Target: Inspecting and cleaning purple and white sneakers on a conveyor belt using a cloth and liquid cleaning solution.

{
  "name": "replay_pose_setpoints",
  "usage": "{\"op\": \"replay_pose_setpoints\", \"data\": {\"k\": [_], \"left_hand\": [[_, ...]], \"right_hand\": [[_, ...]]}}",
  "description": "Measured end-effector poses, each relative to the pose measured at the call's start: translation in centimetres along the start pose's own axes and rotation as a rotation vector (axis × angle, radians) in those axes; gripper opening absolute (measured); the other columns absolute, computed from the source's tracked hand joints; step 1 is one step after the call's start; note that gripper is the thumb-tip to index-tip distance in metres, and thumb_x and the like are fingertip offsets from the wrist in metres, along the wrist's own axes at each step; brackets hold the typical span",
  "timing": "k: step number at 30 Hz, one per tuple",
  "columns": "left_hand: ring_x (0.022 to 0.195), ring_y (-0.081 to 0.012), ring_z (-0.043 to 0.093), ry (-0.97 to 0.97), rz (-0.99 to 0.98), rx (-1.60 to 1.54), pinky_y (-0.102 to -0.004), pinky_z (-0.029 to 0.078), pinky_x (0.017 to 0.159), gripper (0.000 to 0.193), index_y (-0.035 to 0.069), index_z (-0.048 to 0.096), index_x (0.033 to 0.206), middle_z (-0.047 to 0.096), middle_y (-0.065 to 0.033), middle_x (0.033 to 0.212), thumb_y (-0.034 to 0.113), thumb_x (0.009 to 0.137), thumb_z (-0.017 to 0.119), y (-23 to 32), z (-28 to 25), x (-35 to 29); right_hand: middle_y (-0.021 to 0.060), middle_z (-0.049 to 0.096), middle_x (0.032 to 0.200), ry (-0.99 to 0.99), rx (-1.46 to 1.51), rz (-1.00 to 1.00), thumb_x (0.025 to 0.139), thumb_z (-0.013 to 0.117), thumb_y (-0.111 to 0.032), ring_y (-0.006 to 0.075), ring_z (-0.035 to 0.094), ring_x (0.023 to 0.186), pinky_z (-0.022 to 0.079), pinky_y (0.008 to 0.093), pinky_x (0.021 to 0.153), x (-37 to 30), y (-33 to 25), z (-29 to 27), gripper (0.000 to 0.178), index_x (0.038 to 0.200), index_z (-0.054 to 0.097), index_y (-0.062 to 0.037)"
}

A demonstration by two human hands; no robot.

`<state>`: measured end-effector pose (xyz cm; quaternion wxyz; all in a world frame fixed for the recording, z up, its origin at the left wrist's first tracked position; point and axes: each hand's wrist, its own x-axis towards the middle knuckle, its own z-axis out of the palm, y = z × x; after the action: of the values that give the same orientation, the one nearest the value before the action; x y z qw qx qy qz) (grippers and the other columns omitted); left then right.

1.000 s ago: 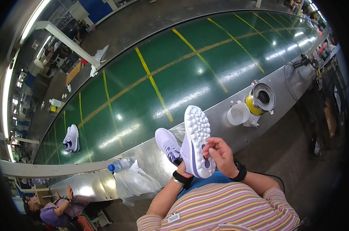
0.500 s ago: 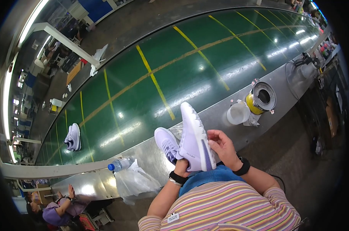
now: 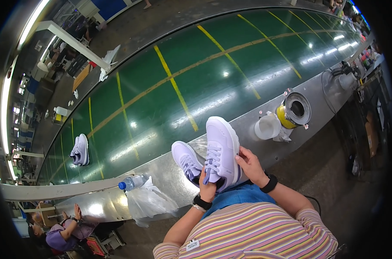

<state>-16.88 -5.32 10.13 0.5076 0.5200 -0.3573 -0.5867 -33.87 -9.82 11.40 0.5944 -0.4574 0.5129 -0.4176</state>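
A lavender sneaker (image 3: pixel 221 144) with a white sole is held up in front of me, toe pointing away and laces facing up. Closed at its collar and tongue, my left hand (image 3: pixel 208 188) grips it from the left near the heel. On the opposite side, my right hand (image 3: pixel 252 166) has its thumb and fingers at the sole's edge; the fingertips are partly hidden. A second lavender sneaker (image 3: pixel 184 156) lies on the metal ledge (image 3: pixel 161 172) just left of the held one, its heel partly covered by my left hand.
Beyond the ledge runs a green conveyor belt (image 3: pixel 161 116) with yellow lines; a pair of lavender sneakers (image 3: pixel 79 150) sits on it at left. A capped bottle (image 3: pixel 133 182) and clear plastic bag (image 3: pixel 150 203) lie left; a white cup (image 3: pixel 266 127) and tin (image 3: pixel 296 108) stand right. A co-worker (image 3: pixel 64 235) is lower left.
The held sneaker has turned from showing its side and sole to showing its laces and top. My left hand has shifted slightly right. The pair on the belt has moved slightly left.
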Motion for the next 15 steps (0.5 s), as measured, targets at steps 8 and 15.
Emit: {"op": "replay_pose_setpoints", "data": {"k": [8, 15], "left_hand": [[0.099, -0.0156, 0.051, 0.038, 0.027, -0.019, -0.026, 0.039, 0.087, 0.035, 0.001, 0.044, 0.119, 0.055, -0.0077, 0.107, 0.001, 0.084, 0.046, -1.2, 0.0, -0.2], [0.107, -0.0256, 0.046, 0.079, 0.145, 0.294, -0.0324, 0.035, 0.092, 0.054, 0.002, 0.036, 0.128, 0.045, -0.0159, 0.117, -0.006, 0.076, 0.049, -0.3, 0.5, -0.8]], "right_hand": [[0.0077, 0.049, 0.104, 0.008, -0.148, 0.032, 0.083, 0.057, -0.007, 0.0127, 0.049, 0.095, 0.041, 0.0247, 0.084, -0.3, -1.1, -0.1, 0.047, 0.127, 0.041, 0.0005], [0.0131, 0.041, 0.128, -0.273, -0.02, -0.081, 0.075, 0.065, -0.01, 0.0192, 0.043, 0.115, 0.035, 0.0285, 0.096, -1.1, -0.2, -0.6, 0.082, 0.14, 0.016, -0.0059]]}}
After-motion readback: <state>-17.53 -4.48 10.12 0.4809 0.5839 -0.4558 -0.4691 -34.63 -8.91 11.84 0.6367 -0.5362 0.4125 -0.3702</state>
